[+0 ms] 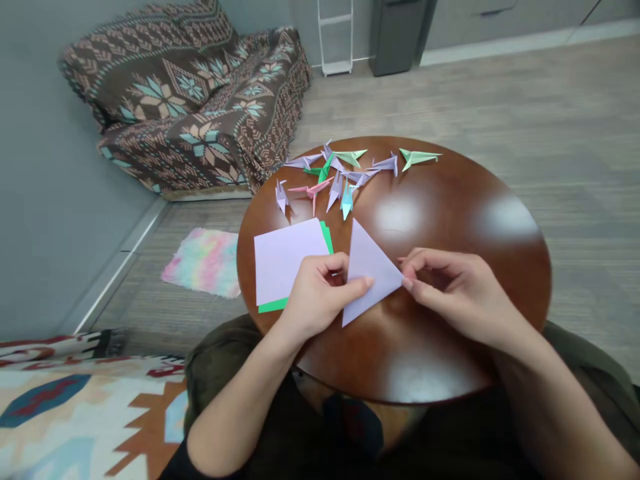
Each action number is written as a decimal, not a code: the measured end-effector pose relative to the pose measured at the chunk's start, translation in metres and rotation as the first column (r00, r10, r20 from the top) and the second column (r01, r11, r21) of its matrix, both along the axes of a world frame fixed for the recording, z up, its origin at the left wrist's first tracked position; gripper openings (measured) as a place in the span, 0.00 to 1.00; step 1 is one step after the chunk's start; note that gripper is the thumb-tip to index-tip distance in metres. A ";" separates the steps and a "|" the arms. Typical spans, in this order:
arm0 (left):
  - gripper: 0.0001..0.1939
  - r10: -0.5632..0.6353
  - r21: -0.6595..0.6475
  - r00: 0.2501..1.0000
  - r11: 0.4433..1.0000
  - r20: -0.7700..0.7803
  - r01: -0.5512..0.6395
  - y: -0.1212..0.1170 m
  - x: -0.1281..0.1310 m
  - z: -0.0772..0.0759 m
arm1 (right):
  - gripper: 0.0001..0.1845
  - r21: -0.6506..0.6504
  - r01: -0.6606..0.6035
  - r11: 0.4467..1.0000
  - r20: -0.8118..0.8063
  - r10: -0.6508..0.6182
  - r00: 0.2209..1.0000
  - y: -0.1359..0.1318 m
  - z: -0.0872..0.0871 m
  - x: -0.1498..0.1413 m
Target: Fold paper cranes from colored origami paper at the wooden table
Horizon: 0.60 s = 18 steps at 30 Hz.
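Observation:
A sheet of lilac origami paper (367, 263), folded into a triangle, is held up over the round table between my two hands. My left hand (323, 293) grips its left edge, thumb on the front face and fingers behind. At the triangle's right corner, my right hand (450, 287) pinches the tip between thumb and index finger. Left of the triangle lies a stack of square paper (285, 257), lilac on top with green sheets (274, 306) sticking out beneath; my left forearm and hand cover its lower right part.
Several folded paper cranes in lilac, green, pink and blue, among them a pink crane (314, 190) and a pale green crane (417, 158), sit along the far side of the brown table (465, 220). Beyond stands a covered sofa (200, 113); a fluffy rug (205, 263) lies left.

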<state>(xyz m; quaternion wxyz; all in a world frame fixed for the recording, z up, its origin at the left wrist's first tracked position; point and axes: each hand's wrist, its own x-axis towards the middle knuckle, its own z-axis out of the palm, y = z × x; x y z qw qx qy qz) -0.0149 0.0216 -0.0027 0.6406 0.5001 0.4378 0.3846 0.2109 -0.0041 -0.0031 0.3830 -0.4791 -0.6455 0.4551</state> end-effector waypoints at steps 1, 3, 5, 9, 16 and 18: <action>0.16 0.001 -0.001 1.000 1.000 -0.001 -0.001 0.001 -0.001 -0.001 | 0.07 -0.017 -0.001 1.000 0.005 0.001 1.000 0.000 0.000 0.001; 0.16 -0.001 -0.001 1.000 1.000 -0.003 0.001 0.004 -0.002 -0.003 | 0.08 -0.030 0.008 1.000 0.002 -0.008 1.000 0.001 0.002 0.003; 0.15 0.000 0.015 1.000 1.000 -0.015 0.000 0.006 -0.002 -0.006 | 0.07 -0.001 0.040 0.999 -0.030 -0.040 0.999 0.003 0.005 0.002; 0.15 -0.016 0.052 1.000 0.998 -0.022 0.017 0.007 -0.001 -0.008 | 0.08 0.014 0.021 1.000 -0.089 -0.020 0.996 0.004 0.008 -0.006; 0.12 -0.019 0.091 0.999 0.996 -0.030 0.021 0.009 0.000 -0.004 | 0.14 -0.055 0.022 0.998 -0.005 -0.022 1.000 0.002 0.007 -0.007; 0.10 0.030 0.114 0.998 0.993 -0.056 -0.024 0.012 -0.001 -0.005 | 0.15 -0.053 0.042 0.998 0.002 -0.042 0.999 0.003 0.005 -0.005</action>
